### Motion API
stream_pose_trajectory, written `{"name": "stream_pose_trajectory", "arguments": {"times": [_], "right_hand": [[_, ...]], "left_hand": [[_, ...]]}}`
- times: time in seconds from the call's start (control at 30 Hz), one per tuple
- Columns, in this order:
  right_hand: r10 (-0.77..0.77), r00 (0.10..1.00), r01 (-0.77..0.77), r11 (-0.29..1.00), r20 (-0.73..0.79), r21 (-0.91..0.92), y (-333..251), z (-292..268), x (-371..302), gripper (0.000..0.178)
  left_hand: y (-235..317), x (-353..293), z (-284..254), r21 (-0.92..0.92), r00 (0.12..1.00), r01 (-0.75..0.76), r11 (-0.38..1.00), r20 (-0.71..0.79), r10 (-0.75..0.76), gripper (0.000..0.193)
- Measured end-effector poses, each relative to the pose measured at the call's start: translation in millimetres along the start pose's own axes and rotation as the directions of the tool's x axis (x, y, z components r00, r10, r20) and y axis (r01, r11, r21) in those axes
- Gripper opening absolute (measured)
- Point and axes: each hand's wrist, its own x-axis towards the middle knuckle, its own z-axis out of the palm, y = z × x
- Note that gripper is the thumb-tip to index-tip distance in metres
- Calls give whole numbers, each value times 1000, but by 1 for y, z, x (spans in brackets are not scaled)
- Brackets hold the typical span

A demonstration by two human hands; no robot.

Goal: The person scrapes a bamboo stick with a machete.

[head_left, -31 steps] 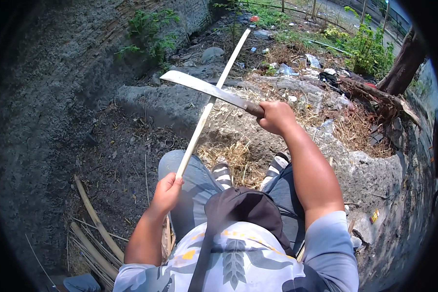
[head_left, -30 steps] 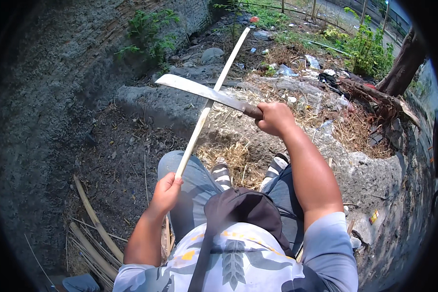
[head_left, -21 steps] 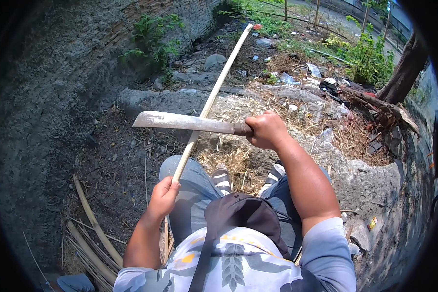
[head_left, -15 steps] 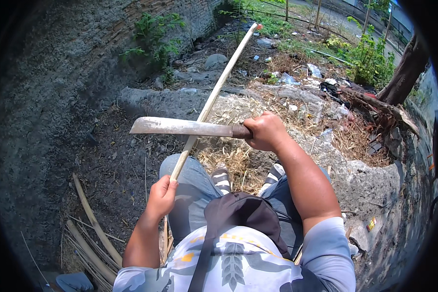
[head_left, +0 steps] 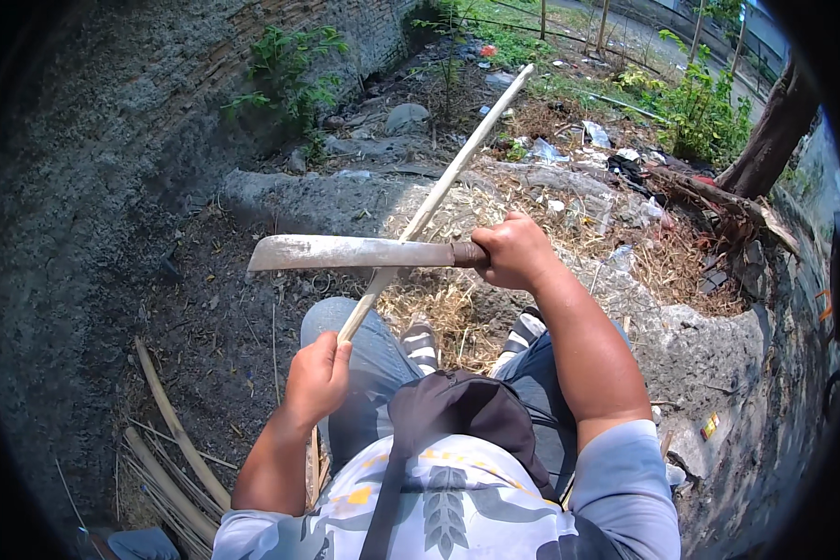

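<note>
In my right hand is the dark handle of a machete, its broad worn blade pointing left. The blade lies across a long pale wooden stick, hiding a short stretch of it. My left hand is closed round the stick's near end, just above my left knee. From there the stick slants away up and to the right, and its far tip stands over the littered ground. Blade and stick cross in front of my knees; whether the edge bites into the wood I cannot tell.
Several cut strips of wood lie at my lower left. A rough wall rises on the left. Ahead is a low concrete ledge with dry shavings before it. A tree trunk and litter are at the right.
The stick's far end has swung right and slightly down. My left hand has shifted a little to the right with it. The machete has stayed in nearly the same place.
</note>
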Motion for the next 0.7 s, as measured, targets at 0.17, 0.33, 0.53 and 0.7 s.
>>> {"name": "stream_pose_trajectory", "arguments": {"times": [0.17, 0.33, 0.53, 0.7], "right_hand": [[-103, 995, 101, 992, 17, 79, -34, 12, 14, 19], [267, 954, -276, 959, 135, 58, 5, 5, 10, 15], [300, 939, -309, 950, 169, 29, 2, 0, 0, 15], [-14, 998, 9, 996, 65, 87, -25, 8, 11, 16]], "left_hand": [[-2, 11, 15, -24, 999, 23, 999, -24, -24, 25], [-14, 6, 13, -111, 999, 31, 993, 20, -29, 26], [-25, 3, 20, -131, 997, 66, 989, 48, -61, 23], [-17, 5, 18, -82, 999, 36, 996, -4, -36, 24]]}}
